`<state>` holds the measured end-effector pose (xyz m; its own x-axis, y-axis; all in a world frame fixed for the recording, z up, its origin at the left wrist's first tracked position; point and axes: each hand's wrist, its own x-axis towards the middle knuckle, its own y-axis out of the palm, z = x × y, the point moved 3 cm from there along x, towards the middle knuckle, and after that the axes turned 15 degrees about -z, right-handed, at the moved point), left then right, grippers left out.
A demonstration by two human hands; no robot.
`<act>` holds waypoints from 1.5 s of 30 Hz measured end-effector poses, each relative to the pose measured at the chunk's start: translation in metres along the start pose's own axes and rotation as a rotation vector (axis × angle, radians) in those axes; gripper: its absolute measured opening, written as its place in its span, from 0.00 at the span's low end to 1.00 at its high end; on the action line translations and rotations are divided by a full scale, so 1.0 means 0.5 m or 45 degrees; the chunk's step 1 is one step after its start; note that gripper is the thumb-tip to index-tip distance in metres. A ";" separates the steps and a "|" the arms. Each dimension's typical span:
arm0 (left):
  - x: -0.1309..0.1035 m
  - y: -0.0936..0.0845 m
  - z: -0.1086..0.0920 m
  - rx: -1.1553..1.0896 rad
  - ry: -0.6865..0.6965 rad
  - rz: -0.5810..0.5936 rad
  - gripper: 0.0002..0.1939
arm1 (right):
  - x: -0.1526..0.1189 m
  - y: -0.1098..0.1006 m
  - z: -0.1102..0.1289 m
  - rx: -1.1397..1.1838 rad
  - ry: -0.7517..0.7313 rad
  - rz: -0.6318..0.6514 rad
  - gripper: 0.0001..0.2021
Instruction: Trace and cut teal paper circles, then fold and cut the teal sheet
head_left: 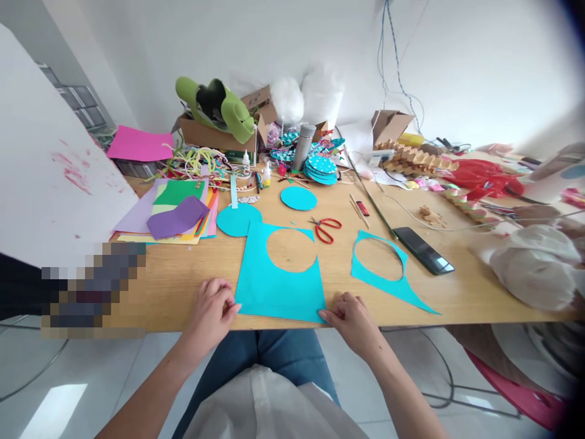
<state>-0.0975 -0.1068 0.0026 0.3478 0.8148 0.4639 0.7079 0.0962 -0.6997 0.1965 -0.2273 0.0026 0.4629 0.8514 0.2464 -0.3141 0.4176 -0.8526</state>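
A turquoise sheet with a round hole cut near its far edge lies flat at the table's front edge. My left hand pinches its near left corner between thumb and curled fingers. At the near right corner my right hand grips the sheet the same way. Beyond the sheet lie two turquoise discs, one on the left and another at the centre. Red-handled scissors rest with slightly parted blades by the sheet's far right corner. A turquoise offcut with a round hole sits to the right.
Coloured sheets are piled at the left. A black phone and a long thin stick lie right of centre. Glue bottles, a metal flask and a cardboard box stand at the back. A white bag is at the far right.
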 end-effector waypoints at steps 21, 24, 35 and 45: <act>0.000 -0.002 -0.003 0.005 -0.051 0.048 0.10 | -0.031 0.012 0.000 -0.047 -0.059 -0.073 0.24; 0.002 -0.005 -0.007 -0.005 -0.080 0.068 0.11 | -0.033 0.013 0.000 -0.052 -0.106 -0.091 0.26; 0.002 -0.005 -0.012 -0.005 -0.104 0.045 0.10 | -0.043 0.012 -0.006 0.012 -0.159 -0.170 0.31; -0.001 -0.006 -0.017 -0.013 -0.205 0.025 0.11 | -0.044 0.016 -0.010 -0.019 -0.248 -0.247 0.32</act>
<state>-0.0945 -0.1121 0.0090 0.2587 0.8978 0.3564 0.7087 0.0743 -0.7016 0.1879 -0.2445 -0.0121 0.3449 0.8014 0.4886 -0.2225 0.5755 -0.7869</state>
